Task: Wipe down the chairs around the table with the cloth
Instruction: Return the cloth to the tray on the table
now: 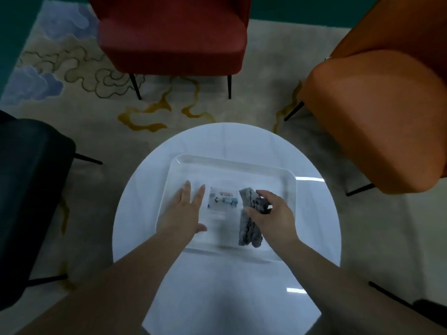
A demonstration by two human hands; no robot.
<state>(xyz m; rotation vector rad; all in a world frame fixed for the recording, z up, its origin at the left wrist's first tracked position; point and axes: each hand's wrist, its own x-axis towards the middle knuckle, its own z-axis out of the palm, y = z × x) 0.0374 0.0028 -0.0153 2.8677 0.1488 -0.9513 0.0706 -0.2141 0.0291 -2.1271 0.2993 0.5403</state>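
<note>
Head view: right hand (273, 217) has fingers curled round the grey cloth (249, 221) lying in the white tray (287, 180) on the round table (135, 201); left hand (186, 209) lies flat with straight fingers on the tray's left part. Judgement: gather the whole cloth before lifting, keep the tray pinned, then start on the nearest chair, the orange chair (377, 112).

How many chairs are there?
3 in full view: a red chair at the top, an orange chair on the right, a dark chair on the left. Legs at bottom right may belong to a fourth.
</note>
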